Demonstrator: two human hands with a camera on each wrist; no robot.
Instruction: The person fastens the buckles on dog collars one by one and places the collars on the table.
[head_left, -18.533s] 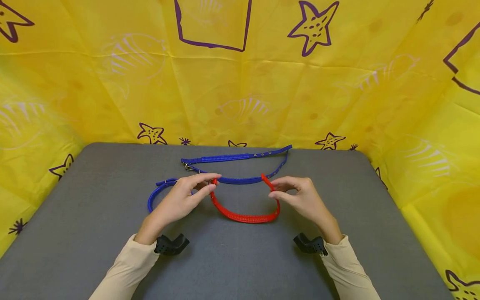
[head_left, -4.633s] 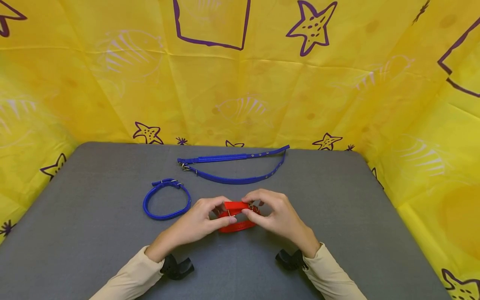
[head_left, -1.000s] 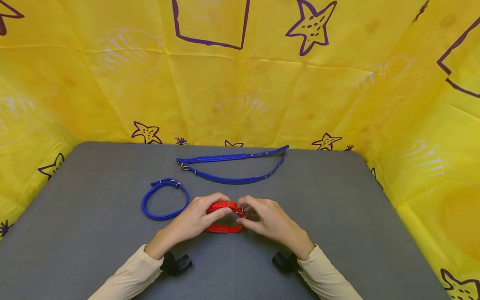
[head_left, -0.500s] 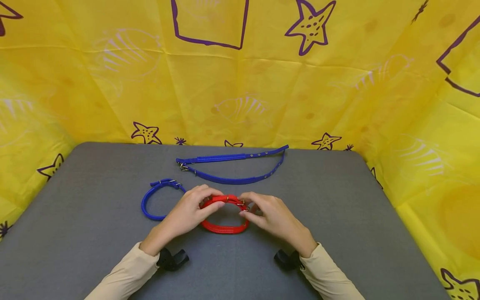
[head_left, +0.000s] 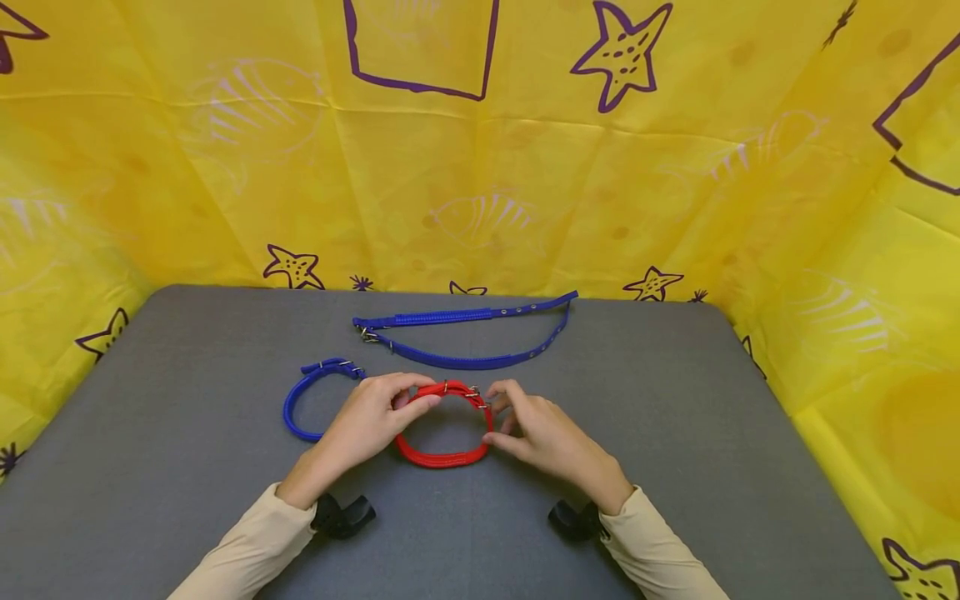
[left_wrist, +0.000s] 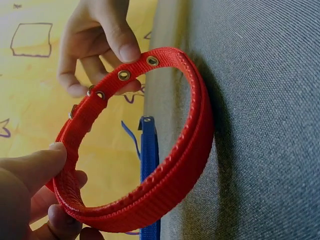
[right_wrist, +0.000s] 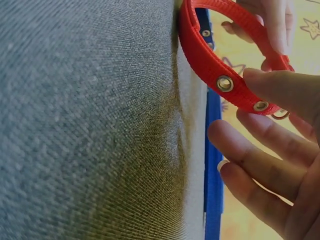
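A red collar [head_left: 442, 459] with metal eyelets and a buckle forms a closed loop, standing on edge at the table's centre. My left hand [head_left: 378, 412] pinches its back left part between thumb and fingers; the left wrist view shows the thumb [left_wrist: 45, 162] on the strap. At the loop's right side is my right hand [head_left: 543, 429], its thumb [right_wrist: 280, 87] touching the strap near the eyelets. The right hand's other fingers are spread loosely beside the buckle. A blue collar [head_left: 300, 408] lies left of the red one, partly hidden by my left hand.
Farther back on the grey table [head_left: 637, 375] lies a long blue strap [head_left: 442, 317] with buckle and eyelets, folded into a narrow loop. Yellow patterned cloth [head_left: 480, 167] rises along the back and both sides of the table.
The red strap's loose end, sticking up earlier, now lies along the loop. Over the last second the collar has shifted slightly left and back and rounded out; the right fingers have loosened off the buckle.
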